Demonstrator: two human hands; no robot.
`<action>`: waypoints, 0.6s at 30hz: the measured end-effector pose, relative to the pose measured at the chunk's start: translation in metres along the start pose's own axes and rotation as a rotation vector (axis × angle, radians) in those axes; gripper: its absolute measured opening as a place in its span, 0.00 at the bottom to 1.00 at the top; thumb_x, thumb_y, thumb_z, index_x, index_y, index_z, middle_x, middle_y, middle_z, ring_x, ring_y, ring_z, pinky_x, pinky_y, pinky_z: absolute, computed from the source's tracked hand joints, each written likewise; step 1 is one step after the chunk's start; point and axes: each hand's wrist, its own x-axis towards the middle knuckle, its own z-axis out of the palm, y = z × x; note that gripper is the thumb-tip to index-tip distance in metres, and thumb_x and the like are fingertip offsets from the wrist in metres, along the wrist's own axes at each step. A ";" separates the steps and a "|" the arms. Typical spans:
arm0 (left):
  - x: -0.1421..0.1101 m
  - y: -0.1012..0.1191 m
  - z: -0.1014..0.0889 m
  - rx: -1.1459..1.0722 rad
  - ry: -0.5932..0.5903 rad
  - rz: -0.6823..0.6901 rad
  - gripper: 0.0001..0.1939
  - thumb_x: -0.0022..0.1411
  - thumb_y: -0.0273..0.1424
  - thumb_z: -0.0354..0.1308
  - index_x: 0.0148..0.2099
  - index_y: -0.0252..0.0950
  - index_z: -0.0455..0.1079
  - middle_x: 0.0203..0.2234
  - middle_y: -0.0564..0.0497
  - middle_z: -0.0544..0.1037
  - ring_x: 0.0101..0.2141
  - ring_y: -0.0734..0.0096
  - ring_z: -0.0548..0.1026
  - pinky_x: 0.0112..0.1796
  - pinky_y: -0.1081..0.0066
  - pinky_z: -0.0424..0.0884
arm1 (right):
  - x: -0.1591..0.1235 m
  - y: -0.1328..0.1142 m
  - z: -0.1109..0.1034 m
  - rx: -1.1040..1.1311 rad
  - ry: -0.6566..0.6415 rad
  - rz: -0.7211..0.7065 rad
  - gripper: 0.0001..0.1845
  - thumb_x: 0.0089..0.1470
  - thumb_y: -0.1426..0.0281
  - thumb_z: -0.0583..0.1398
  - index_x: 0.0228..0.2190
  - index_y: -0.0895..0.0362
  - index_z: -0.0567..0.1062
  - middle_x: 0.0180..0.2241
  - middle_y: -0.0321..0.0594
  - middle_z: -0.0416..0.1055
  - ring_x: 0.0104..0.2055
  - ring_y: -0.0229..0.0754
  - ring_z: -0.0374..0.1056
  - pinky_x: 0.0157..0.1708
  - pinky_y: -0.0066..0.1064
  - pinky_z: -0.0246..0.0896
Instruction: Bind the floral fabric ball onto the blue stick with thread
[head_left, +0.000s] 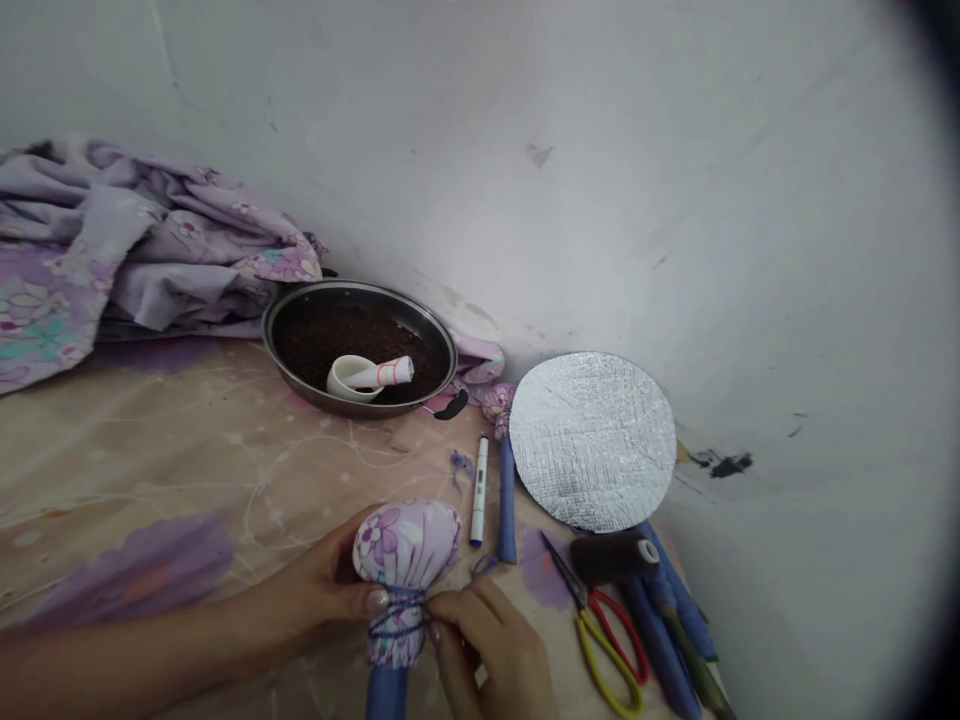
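At the bottom centre, a stick with a padded head [409,545] stands upright. Purple flower-print cloth covers the head and is gathered at the neck, and a blue handle shows below. My left hand [341,575] is closed round its left side, thumb on the neck. Dark blue cord [397,630] is wound in several crossing turns around the gathered cloth. At the right side of the neck my right hand [491,640] is closed, thumb and fingertips pinched at the cord; its free end is hidden.
Behind stands a black pan [360,290] of dark grains holding a small white cup [346,378]. Right of my hands lie a marker [479,490], another blue handle [508,500], a silver foil disc [592,440], scissors [600,630] and a dark thread spool [607,557]. Flowered cloth [172,240] is heaped far left.
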 end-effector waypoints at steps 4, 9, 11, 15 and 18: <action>0.000 0.000 -0.003 0.005 -0.034 -0.014 0.41 0.52 0.50 0.95 0.66 0.55 0.91 0.55 0.52 0.97 0.59 0.47 0.90 0.60 0.61 0.82 | 0.003 -0.004 -0.005 -0.057 -0.018 -0.012 0.20 0.74 0.84 0.60 0.49 0.53 0.89 0.40 0.43 0.87 0.38 0.45 0.86 0.41 0.27 0.80; 0.000 0.001 -0.006 0.028 -0.034 -0.030 0.45 0.52 0.50 0.95 0.69 0.49 0.88 0.57 0.50 0.95 0.61 0.48 0.87 0.64 0.59 0.79 | 0.006 -0.008 -0.007 -0.076 -0.015 -0.023 0.21 0.74 0.85 0.58 0.47 0.55 0.90 0.39 0.43 0.85 0.38 0.44 0.85 0.42 0.26 0.79; -0.001 0.002 -0.007 0.028 -0.039 -0.040 0.45 0.54 0.49 0.94 0.70 0.49 0.87 0.54 0.51 0.95 0.60 0.48 0.87 0.65 0.58 0.78 | 0.005 -0.007 -0.005 -0.072 0.001 -0.024 0.21 0.74 0.85 0.58 0.47 0.55 0.89 0.39 0.43 0.85 0.37 0.44 0.85 0.42 0.26 0.79; -0.002 0.000 -0.009 0.034 -0.036 -0.046 0.43 0.54 0.47 0.94 0.70 0.54 0.87 0.57 0.52 0.95 0.60 0.47 0.87 0.65 0.58 0.78 | 0.001 0.000 0.007 -0.038 0.057 -0.031 0.21 0.75 0.83 0.57 0.46 0.52 0.88 0.38 0.41 0.84 0.35 0.42 0.83 0.39 0.26 0.77; 0.001 -0.007 -0.014 0.044 -0.024 -0.043 0.44 0.54 0.47 0.93 0.71 0.53 0.87 0.57 0.51 0.95 0.64 0.42 0.86 0.69 0.54 0.77 | -0.001 0.003 0.020 -0.026 0.140 -0.027 0.19 0.77 0.81 0.57 0.45 0.50 0.85 0.36 0.38 0.83 0.33 0.41 0.82 0.37 0.25 0.76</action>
